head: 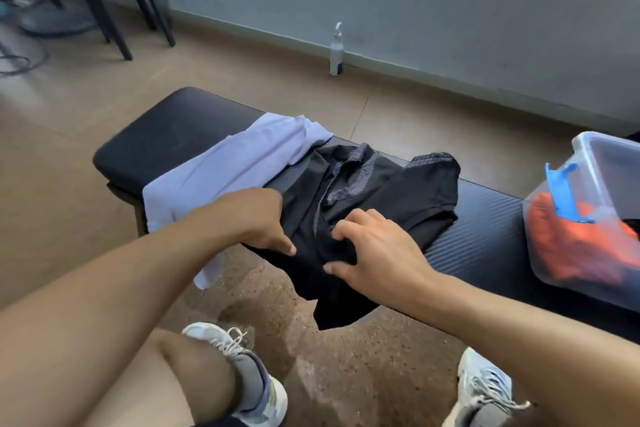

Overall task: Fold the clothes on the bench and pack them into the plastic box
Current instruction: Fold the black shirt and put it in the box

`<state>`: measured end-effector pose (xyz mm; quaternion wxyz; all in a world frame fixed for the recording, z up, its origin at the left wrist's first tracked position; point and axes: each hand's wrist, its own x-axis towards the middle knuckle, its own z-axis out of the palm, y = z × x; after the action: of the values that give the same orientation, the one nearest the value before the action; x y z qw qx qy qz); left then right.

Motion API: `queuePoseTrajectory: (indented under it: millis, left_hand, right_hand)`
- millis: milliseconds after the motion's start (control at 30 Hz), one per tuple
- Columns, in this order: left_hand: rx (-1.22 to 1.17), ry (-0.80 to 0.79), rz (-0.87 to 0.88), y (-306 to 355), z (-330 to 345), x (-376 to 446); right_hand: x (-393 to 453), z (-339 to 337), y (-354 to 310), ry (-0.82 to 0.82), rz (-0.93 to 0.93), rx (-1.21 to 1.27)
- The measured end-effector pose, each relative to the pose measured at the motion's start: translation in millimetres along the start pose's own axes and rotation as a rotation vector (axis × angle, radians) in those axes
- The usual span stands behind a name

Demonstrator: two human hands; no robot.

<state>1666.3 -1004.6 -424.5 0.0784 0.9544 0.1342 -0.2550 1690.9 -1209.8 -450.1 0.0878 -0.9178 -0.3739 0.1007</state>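
I have the black shirt (367, 204) spread across the middle of the counter (166, 135), its lower part spilling over the near edge toward my knees, which I read as leaving slack to flatten before the fold. It is a dark, thin garment with speckled grey trim on the collar and one sleeve cuff, rumpled along a central crease. My left hand (256, 218) lies mostly flat on the shirt's left side, fingers extended and pressing down, apparently pinning the cloth rather than gripping it. My right hand (377, 253) is half curled over the middle, fingertips bunching a ridge of fabric against the thumb, a light pinch and not a full fist. Just beside the shirt on the left, touching it, a pale lilac garment (235, 163) lies unfolded and hangs off the near edge, waiting its turn. At the counter's right end sits the plastic box (588, 156), clear-walled, with a blue latch and orange cloth (568, 246) already inside.
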Motion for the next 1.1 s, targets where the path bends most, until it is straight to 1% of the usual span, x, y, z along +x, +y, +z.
queuePoseTrajectory:
  millis: [67, 133, 200, 267, 333, 400, 433, 467, 533, 600, 667, 833, 933, 1000, 1100]
  left_hand:
    - [0.010, 0.007, 0.003, -1.2, 2.1, 0.5]
    - [-0.044, 0.028, 0.016, -2.1, -1.7, 0.2]
    - [-0.231, 0.055, 0.001, -4.2, -9.1, -1.1]
    - [-0.543, 0.122, 0.006, -7.8, -15.4, -0.3]
    - [-0.964, 0.205, 0.040, -7.9, -20.3, 0.3]
    - [-1.373, 0.168, 0.058, 1.5, -21.8, -3.2]
    - [-1.472, 0.144, 0.082, 8.6, -21.6, -5.8]
    - [-1.499, 0.141, 0.113, 16.0, -20.3, -8.1]
    - [-1.502, 0.192, 0.160, 31.2, -16.7, -12.4]
    - [-1.487, 0.261, 0.140, 40.2, -13.7, -15.1]
    - [-1.463, 0.286, 0.131, 42.2, -12.1, -16.1]
    - [-1.549, 0.209, 0.177, 44.4, -17.5, -27.2]
    - [-1.574, 0.179, 0.207, 47.1, -17.2, -32.1]
    - [-1.578, 0.188, 0.228, 47.5, -16.6, -33.7]
    - [-1.587, 0.212, 0.268, 45.7, -19.9, -36.1]
  right_hand:
    - [2.5, 0.5, -0.1, 0.092, 0.060, 0.090]
    - [4.9, -6.5, 3.4, 0.170, 0.171, 0.330]
    - [7.2, -18.5, 6.6, 0.221, 0.236, 0.621]
    - [6.7, -28.6, 9.0, 0.274, 0.256, 0.858]
    - [4.7, -35.6, 8.9, 0.364, 0.270, 1.027]
    - [2.0, -37.8, 5.0, 0.436, 0.274, 1.098]
    - [1.0, -36.8, 2.4, 0.459, 0.273, 1.098]
    - [0.3, -35.6, -1.3, 0.471, 0.272, 1.087]
    - [0.2, -31.9, -7.5, 0.464, 0.250, 1.070]
    - [0.7, -28.4, -10.7, 0.452, 0.216, 1.045]
    - [1.2, -26.9, -9.9, 0.458, 0.201, 0.988]
    - [-0.9, -25.6, -7.1, 0.445, 0.238, 0.826]
    - [-2.9, -22.5, -10.2, 0.417, 0.219, 0.747]
    - [-5.5, -21.5, -13.4, 0.396, 0.194, 0.719]
    - [-9.5, -21.4, -16.6, 0.388, 0.168, 0.741]
